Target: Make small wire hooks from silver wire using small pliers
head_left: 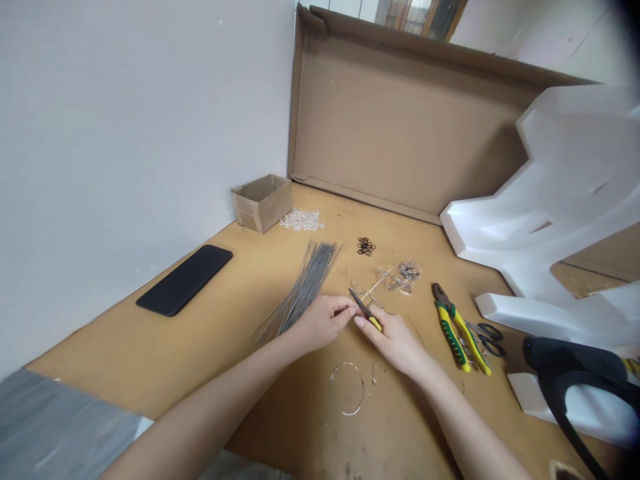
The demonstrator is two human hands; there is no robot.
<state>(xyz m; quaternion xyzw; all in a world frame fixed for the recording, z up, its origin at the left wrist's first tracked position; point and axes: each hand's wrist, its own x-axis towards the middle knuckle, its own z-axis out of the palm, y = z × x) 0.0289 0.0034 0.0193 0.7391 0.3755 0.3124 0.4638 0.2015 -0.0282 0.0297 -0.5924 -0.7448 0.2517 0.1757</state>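
I have my right hand point(395, 340) closed around the yellow handle of the small pliers point(367, 315), nose pointing up and left. My left hand point(320, 323) meets that nose with thumb and forefinger pinched together on a thin wire point(374, 287), which runs on from the tip toward the far right. Whether the pliers' nose is biting the wire I cannot tell; it is too small here. Both hands sit just above the table point(225, 320), almost touching.

Just beside the left hand lies the bundle of straight grey wires point(305, 283), fanned out and apparently large. Near my wrists lie a bent wire loop point(350, 390) and a small hooked offcut point(375, 370), and beyond the hands a tangle of worked bits point(403, 275). I judge the wire work to be early: a few pieces shaped, most of the stock untouched.

Farther out are black rings point(366, 246), clear beads point(301, 219), a cardboard box point(263, 200), a phone point(185, 279), larger pliers point(455, 330) and scissors point(487, 337).
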